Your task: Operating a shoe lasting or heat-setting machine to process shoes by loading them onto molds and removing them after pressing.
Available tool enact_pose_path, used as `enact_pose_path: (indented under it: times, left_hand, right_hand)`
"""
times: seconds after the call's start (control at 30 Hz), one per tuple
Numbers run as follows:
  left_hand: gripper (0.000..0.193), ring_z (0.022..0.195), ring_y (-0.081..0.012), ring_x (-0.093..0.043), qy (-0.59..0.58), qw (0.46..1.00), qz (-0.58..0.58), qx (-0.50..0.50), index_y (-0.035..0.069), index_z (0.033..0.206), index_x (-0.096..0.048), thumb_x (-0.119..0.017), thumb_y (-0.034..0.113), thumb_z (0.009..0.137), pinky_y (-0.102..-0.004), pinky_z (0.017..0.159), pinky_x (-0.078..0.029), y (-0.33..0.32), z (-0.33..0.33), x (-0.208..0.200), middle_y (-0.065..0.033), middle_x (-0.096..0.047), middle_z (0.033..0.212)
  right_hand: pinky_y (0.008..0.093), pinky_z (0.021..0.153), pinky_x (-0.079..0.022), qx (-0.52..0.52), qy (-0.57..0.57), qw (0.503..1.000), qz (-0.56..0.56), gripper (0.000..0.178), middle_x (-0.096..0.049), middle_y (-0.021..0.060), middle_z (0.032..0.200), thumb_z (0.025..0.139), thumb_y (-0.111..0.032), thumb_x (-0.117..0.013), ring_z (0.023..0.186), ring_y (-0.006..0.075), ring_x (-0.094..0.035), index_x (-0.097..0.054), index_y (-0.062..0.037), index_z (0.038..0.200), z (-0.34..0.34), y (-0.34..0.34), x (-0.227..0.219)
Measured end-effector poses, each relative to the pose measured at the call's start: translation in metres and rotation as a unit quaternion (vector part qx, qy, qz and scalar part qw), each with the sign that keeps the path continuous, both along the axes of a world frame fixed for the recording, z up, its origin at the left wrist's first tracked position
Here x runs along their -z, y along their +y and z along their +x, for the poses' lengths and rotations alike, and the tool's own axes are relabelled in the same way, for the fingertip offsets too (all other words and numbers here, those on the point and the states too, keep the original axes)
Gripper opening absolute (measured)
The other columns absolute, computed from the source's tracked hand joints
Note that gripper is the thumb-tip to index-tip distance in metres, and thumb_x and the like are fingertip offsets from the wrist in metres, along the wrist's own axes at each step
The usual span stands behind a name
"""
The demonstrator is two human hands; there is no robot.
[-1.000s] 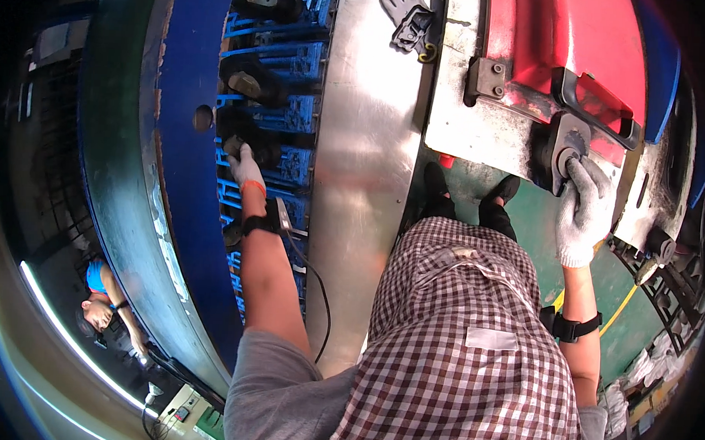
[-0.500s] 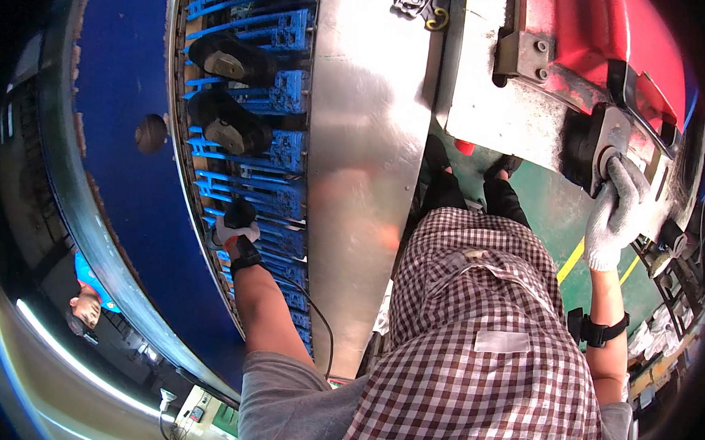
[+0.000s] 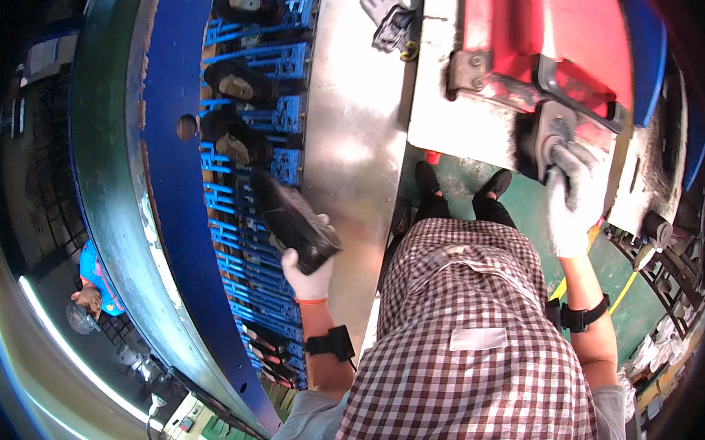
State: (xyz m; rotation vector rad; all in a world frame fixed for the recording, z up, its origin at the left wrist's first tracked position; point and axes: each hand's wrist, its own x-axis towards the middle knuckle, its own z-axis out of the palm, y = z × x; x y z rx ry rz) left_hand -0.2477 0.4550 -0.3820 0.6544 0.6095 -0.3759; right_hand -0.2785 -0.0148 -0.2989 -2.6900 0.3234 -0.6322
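Observation:
My left hand (image 3: 309,275), in a pale glove, grips a black shoe (image 3: 296,224) from below, holding it tilted over the blue slatted rack (image 3: 258,208) near the metal ledge. More black shoes (image 3: 239,84) with brownish-grey tops lie in a row farther along the rack. At the right, the gloved fingers of my right hand (image 3: 571,202) curl around the near end of a dark rounded piece with a grey flat face (image 3: 555,128). That piece sits by the front of a red machine housing (image 3: 569,41); its far side is hidden.
A smooth metal ledge (image 3: 352,149) runs between the rack and me. A grey glove (image 3: 383,5) and a black strapped item (image 3: 392,31) rest at its far end. A long blue panel (image 3: 173,181) borders the rack. Another person (image 3: 89,295) is at far left.
My left hand has come up from the rack, toward me and right, with the black shoe now in it. The view has shifted; my right hand stays at the dark piece.

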Motion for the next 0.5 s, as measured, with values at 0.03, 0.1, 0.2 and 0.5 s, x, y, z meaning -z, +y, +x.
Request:
enact_pose_path:
  times: [0.03,0.1,0.2,0.5]
  left_hand:
    - [0.098,0.131,-0.0437,-0.056,-0.023,0.998,0.004,0.062,0.003,0.159,-0.035,-0.079,0.034,0.078,-0.0529,0.113,-0.047,-0.025,0.008,-0.008,-0.032,-0.05,0.149]
    - [0.107,0.131,-0.0439,-0.056,-0.042,0.987,-0.003,0.152,0.003,0.161,-0.032,-0.085,0.03,0.072,-0.0528,0.114,-0.047,-0.081,0.028,-0.035,-0.033,-0.048,0.15]
    - [0.115,0.134,-0.0452,-0.054,-0.106,0.96,-0.052,0.255,0.004,0.162,-0.029,-0.088,0.025,0.065,-0.0521,0.119,-0.044,-0.157,0.049,-0.087,-0.0297,-0.047,0.153]
    - [0.112,0.156,-0.0326,-0.031,-0.468,0.699,0.205,0.499,-0.002,0.165,-0.015,-0.076,0.052,0.088,-0.0444,0.127,-0.025,-0.367,0.059,-0.167,-0.0231,-0.029,0.168]
  right_hand:
    - [0.0433,0.102,-0.049,0.007,0.0,0.999,0.032,0.028,-0.071,0.0124,0.114,0.082,0.0,-0.071,0.112,0.0318,-0.065,-0.073,-0.0074,0.109,-0.003,-0.003,-0.004]
    - [0.046,0.105,-0.048,-0.048,-0.002,0.997,0.064,0.029,-0.07,0.016,0.116,0.085,0.001,-0.067,0.116,0.0352,-0.064,-0.071,-0.0045,0.113,-0.012,-0.008,-0.013]
    - [0.0472,0.104,-0.049,-0.131,0.192,0.944,0.233,0.041,-0.072,0.0165,0.118,0.086,-0.025,-0.072,0.112,0.0338,-0.065,-0.072,-0.0052,0.123,-0.009,-0.003,-0.058]
    - [0.0392,0.129,-0.021,-0.039,-0.086,0.736,0.671,0.095,-0.027,0.0179,0.171,0.09,-0.028,-0.064,0.157,0.0251,-0.029,-0.016,0.0016,0.167,-0.06,-0.078,-0.081]
